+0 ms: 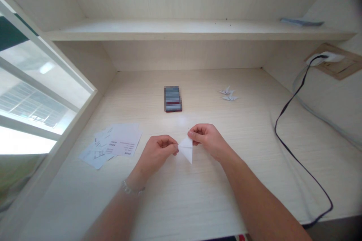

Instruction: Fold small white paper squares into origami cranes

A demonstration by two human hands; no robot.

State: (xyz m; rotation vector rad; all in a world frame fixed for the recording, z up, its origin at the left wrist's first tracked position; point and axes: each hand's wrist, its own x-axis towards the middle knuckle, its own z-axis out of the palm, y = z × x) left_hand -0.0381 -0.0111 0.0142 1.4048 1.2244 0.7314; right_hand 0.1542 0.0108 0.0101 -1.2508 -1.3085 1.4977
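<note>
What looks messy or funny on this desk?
The papers lie fanned out and overlapping at odd angles beside the left hand. The black cable also loops loosely across the desk instead of being tucked away.

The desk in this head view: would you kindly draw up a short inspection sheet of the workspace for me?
Surface: pale wood-grain desk set under a shelf.
Work items: folded white paper triangle pinched between both hands; two small origami cranes farther back.
Clutter: printed paper sheets left of the hands; blurred dark rectangular item ahead of them.
Hands: left hand, with a bracelet, and right hand, both on the triangle.
Cables: black cable running down the desk's right side from a wall socket.
Surroundings: shelf above; window on the left.
</note>
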